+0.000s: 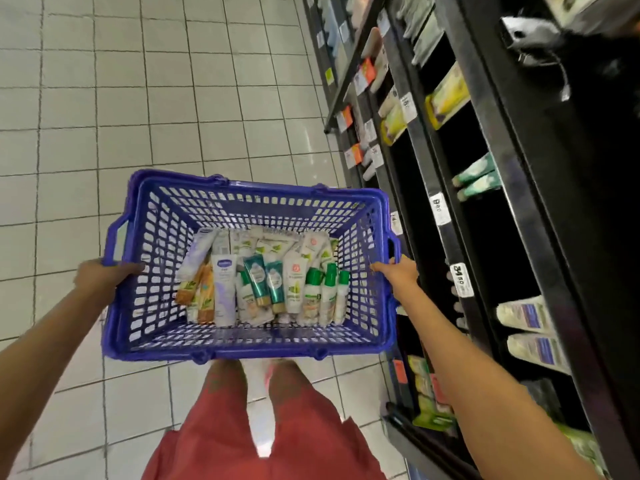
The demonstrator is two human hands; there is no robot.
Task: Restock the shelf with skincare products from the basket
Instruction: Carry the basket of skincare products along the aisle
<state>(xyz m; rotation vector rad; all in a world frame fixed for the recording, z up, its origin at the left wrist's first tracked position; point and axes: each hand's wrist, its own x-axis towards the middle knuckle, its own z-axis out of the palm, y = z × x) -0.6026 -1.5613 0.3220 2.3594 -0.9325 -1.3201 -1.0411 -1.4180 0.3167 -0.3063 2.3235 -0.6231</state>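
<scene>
Over tiled floor, gripping basket by side rims with left hand and right hand; probably risking tilting, spilling loose tubes.

A single wide-angle view from the person's head looks steeply down, close over the blue basket at arm's length. The tiled floor fills the left and top, and the black shelving runs along the right edge, bowed by the lens.
</scene>
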